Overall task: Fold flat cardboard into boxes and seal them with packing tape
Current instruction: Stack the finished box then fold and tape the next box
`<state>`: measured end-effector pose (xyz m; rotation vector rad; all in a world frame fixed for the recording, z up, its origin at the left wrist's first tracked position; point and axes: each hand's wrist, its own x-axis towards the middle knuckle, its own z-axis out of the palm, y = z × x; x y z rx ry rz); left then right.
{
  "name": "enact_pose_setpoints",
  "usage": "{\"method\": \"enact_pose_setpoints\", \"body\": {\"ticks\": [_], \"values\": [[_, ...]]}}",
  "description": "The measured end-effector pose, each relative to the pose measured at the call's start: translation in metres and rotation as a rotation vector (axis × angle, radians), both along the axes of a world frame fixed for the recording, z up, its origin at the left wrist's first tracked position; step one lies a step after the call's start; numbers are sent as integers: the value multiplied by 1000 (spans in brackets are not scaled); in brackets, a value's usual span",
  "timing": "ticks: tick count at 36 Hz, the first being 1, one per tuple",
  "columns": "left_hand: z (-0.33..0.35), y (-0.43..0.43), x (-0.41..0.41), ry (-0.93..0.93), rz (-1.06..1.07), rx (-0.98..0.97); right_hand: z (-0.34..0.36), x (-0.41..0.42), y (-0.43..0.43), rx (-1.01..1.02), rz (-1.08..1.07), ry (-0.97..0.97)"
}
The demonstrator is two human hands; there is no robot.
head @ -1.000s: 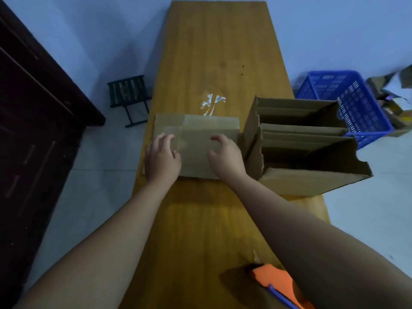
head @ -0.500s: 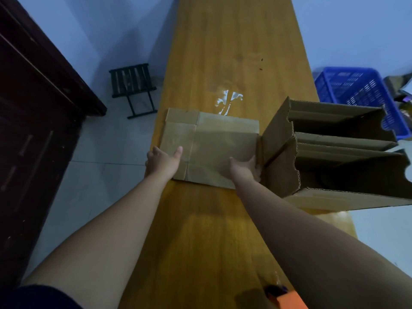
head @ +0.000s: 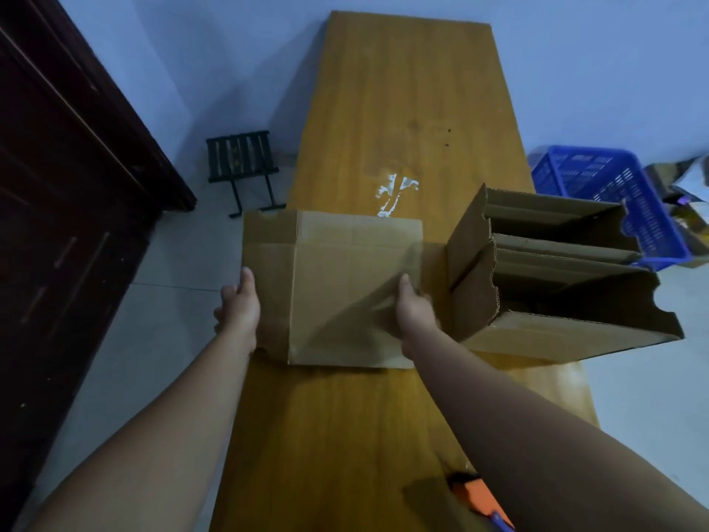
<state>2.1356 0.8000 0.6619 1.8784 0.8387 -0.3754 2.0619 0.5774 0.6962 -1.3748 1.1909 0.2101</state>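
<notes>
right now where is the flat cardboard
In the head view the flat cardboard is over the table, overhanging its left edge, gripped by the left hand and right hand at its sides, just left of the open boxes.

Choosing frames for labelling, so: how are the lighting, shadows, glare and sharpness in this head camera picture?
Head view: dim, bluish light. A bright white patch, possibly glare, lies on the table beyond the flat cardboard. A dark shadow crosses the cardboard by the right hand, whose edge looks slightly smeared. The wide lens stretches whatever is near the frame edges.
</notes>
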Motion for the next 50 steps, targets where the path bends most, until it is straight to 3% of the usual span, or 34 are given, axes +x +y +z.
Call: {"method": "enact_pose_setpoints", "body": {"ticks": [4, 8, 13, 18, 23, 27, 32, 35, 40, 44, 50], "values": [[29, 1, -33, -170, 79, -260, 21, -24, 14, 52, -44, -167], [55, 8, -75, -172, 25, -604, 40, -57, 21, 143, -2, -286], [62, 20, -119, -144, -112, -748, 55, -103, 14, 177, 56, -374], [65, 29, -162, -96, -103, -842, 61, -152, 5, 207, 117, -450], [76, 24, -200, -40, -150, -777, 60, -193, 8, 290, 142, -460], [86, 24, -215, -126, -238, -635, 65, -222, 7, 323, 199, -420], [91, 28, -226, -305, 9, -343, 67, -254, -1, 431, 296, -382], [101, 33, -238, -262, 50, -476, 68, -268, 8, 422, 354, -382], [114, 40, -250, -130, -201, -677, 70, -280, 20, 408, 276, -529], [123, 42, -253, -139, -282, -626, 78, -282, 18, 481, 268, -587], [128, 47, -258, -129, -397, -560, 82, -285, 12, 512, 329, -483]]}}
